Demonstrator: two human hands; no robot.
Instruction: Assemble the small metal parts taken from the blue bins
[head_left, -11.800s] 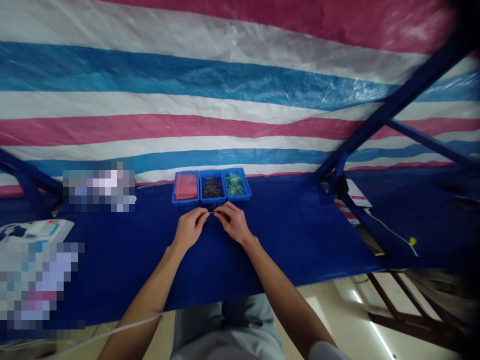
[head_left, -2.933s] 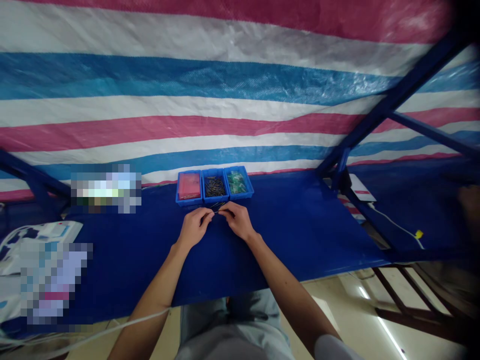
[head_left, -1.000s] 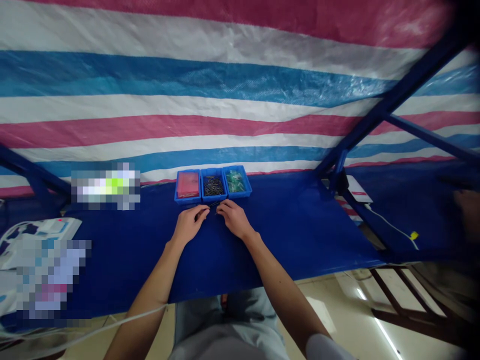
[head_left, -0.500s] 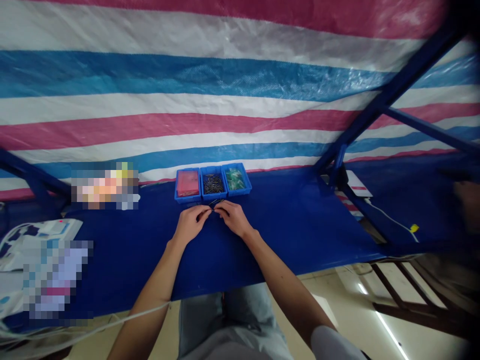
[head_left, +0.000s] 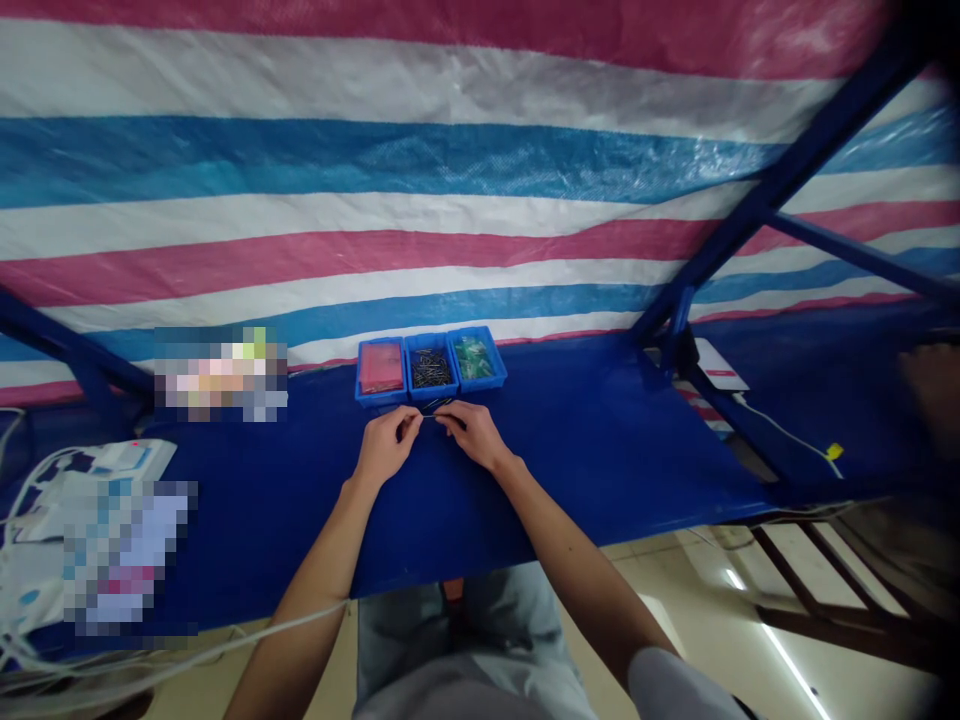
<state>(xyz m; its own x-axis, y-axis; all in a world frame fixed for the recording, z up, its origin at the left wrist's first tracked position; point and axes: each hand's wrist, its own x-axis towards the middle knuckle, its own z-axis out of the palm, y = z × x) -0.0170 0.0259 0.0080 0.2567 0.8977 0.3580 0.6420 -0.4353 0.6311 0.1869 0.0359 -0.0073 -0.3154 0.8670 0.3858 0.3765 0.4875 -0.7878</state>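
Observation:
My left hand (head_left: 386, 442) and my right hand (head_left: 474, 433) meet above the blue table, fingertips pinched and a small gap apart. A thin rod-like piece (head_left: 429, 416) spans that gap, with an end in each hand; it is too small to tell its exact kind. Just behind the fingers lie a few dark slim pieces (head_left: 438, 403) on the table. Beyond them stand three blue bins side by side: a left bin with red flat pieces (head_left: 381, 367), a middle bin with dark slim metal pieces (head_left: 430, 368), and a right bin with green and clear pieces (head_left: 473, 357).
A white power strip (head_left: 142, 455) with cables sits at the left, near blurred-out items. A white device (head_left: 720, 364) with a cable lies at the right, past a blue frame post (head_left: 720, 235). Striped sheeting (head_left: 450, 160) hangs behind. Another person's hand (head_left: 934, 385) shows at the far right.
My hands have drawn slightly apart, so the thin piece between them shows more plainly. The whole view has shifted a little.

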